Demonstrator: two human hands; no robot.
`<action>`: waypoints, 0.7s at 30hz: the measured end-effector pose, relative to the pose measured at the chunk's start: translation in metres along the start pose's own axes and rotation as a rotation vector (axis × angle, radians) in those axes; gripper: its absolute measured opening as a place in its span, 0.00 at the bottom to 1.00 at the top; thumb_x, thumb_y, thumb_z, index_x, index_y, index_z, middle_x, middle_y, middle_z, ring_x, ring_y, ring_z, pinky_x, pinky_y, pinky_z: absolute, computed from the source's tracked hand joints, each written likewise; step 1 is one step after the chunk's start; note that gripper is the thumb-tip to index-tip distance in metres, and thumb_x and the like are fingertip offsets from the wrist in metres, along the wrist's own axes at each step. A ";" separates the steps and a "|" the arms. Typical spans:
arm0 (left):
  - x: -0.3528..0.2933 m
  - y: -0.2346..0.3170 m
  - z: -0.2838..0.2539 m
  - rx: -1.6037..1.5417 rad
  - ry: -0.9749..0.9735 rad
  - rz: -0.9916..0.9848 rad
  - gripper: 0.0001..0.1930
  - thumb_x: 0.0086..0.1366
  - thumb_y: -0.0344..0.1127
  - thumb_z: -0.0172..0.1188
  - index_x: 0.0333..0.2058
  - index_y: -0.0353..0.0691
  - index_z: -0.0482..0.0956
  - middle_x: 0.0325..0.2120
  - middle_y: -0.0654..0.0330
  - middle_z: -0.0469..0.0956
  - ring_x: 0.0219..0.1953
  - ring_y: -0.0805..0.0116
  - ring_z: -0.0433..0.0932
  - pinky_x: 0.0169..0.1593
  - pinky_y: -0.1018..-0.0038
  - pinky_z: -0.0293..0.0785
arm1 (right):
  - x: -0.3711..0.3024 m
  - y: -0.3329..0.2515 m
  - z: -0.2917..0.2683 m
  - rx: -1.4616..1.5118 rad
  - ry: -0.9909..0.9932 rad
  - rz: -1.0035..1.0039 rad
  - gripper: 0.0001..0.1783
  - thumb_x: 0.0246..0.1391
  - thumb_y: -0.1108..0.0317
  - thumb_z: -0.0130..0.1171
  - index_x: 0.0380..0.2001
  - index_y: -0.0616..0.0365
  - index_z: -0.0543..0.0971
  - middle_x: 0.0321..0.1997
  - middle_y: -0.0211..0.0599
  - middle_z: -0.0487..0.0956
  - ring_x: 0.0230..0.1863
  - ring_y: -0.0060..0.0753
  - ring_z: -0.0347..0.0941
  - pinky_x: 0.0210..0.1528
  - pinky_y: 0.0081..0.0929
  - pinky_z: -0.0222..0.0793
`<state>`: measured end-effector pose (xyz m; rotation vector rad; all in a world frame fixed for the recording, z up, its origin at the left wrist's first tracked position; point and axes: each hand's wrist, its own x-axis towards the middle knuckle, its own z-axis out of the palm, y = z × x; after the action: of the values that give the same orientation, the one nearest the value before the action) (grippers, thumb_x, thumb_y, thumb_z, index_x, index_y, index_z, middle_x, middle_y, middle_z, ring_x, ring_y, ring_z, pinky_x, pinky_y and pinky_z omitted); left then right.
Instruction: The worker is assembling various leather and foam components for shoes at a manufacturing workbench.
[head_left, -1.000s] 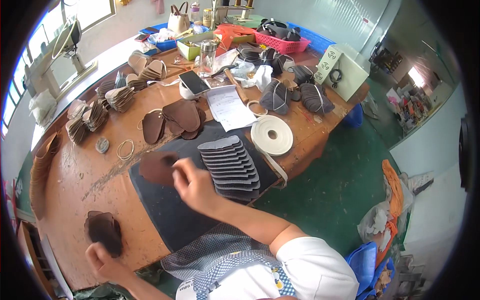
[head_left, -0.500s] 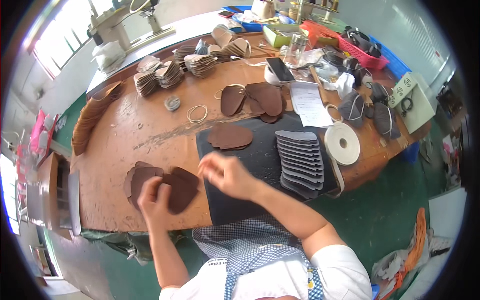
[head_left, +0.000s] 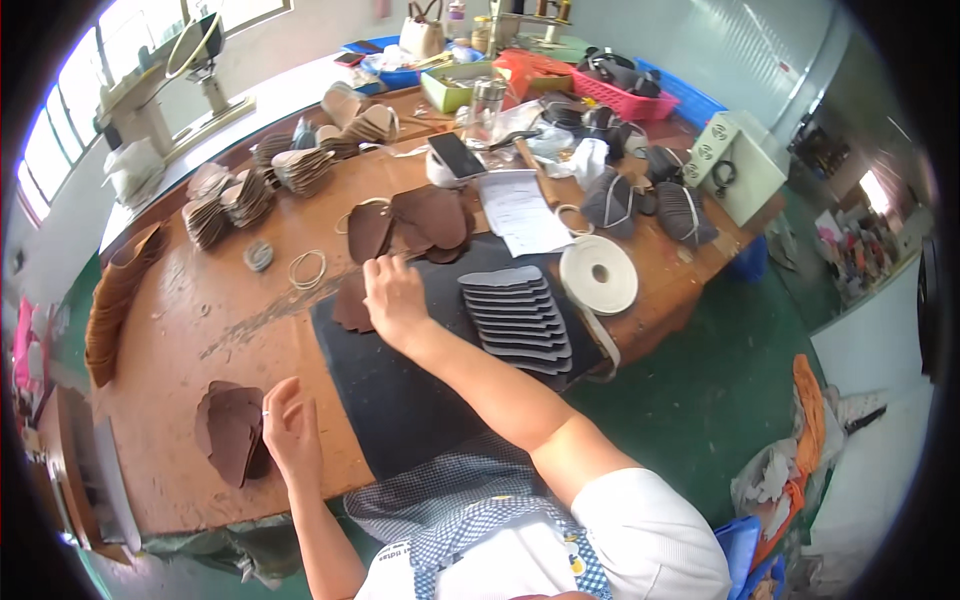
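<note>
My right hand (head_left: 397, 302) rests over a small stack of brown leather-like pieces (head_left: 351, 304) on the black mat (head_left: 375, 400). Its fingers are bent and closed at the stack's edge, and they hide part of it. Lower on the left, my left hand (head_left: 290, 430) is open beside a fanned pile of dark brown pieces (head_left: 230, 430), its fingers loosely curved and nothing visible in them. Grey, ridged strips (head_left: 515, 320) lie overlapped in a row on the mat, right of my right hand.
More brown pieces (head_left: 430, 217) lie beyond the mat. A white tape roll (head_left: 598, 275), paper sheet (head_left: 522, 212) and phone (head_left: 456, 156) are to the right. Stacked beige pieces (head_left: 302, 170) stand at the back left; a curved brown stack (head_left: 115, 300) lines the left edge.
My right hand has moved forward onto the brown stack on the mat. My left hand has come off the dark brown pile to its right side. The view has shifted right.
</note>
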<state>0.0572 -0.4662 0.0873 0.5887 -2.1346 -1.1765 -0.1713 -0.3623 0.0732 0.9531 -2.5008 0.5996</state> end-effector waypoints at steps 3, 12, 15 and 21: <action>-0.004 0.021 0.020 -0.440 -0.170 -0.201 0.11 0.74 0.37 0.55 0.45 0.35 0.78 0.37 0.61 0.80 0.38 0.72 0.80 0.43 0.77 0.76 | -0.025 -0.007 -0.037 0.582 0.045 -0.047 0.13 0.47 0.73 0.67 0.32 0.57 0.71 0.31 0.41 0.77 0.35 0.45 0.77 0.36 0.39 0.73; -0.017 0.034 0.018 -0.993 -0.255 -0.533 0.06 0.70 0.33 0.55 0.37 0.37 0.73 0.28 0.64 0.78 0.28 0.75 0.78 0.34 0.78 0.77 | -0.122 -0.023 -0.074 1.179 -0.164 -0.155 0.22 0.46 0.81 0.64 0.45 0.60 0.70 0.41 0.45 0.79 0.44 0.51 0.79 0.45 0.38 0.75; -0.027 0.044 0.024 -0.859 -0.229 -0.504 0.03 0.66 0.28 0.59 0.35 0.37 0.74 0.28 0.64 0.78 0.27 0.77 0.76 0.33 0.81 0.75 | -0.125 -0.023 -0.088 1.200 -0.226 -0.144 0.25 0.49 0.78 0.64 0.52 0.62 0.71 0.45 0.47 0.79 0.48 0.51 0.79 0.51 0.37 0.75; -0.048 0.067 0.040 -0.419 -0.082 -0.197 0.04 0.64 0.19 0.59 0.32 0.33 0.73 0.28 0.66 0.76 0.28 0.81 0.74 0.33 0.82 0.76 | -0.127 -0.014 -0.102 1.586 -0.553 0.166 0.17 0.62 0.72 0.60 0.53 0.65 0.75 0.48 0.41 0.82 0.50 0.30 0.80 0.56 0.28 0.74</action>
<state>0.0574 -0.3779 0.1140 0.5739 -1.8433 -1.7245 -0.0528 -0.2530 0.0977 1.4394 -2.1131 2.8649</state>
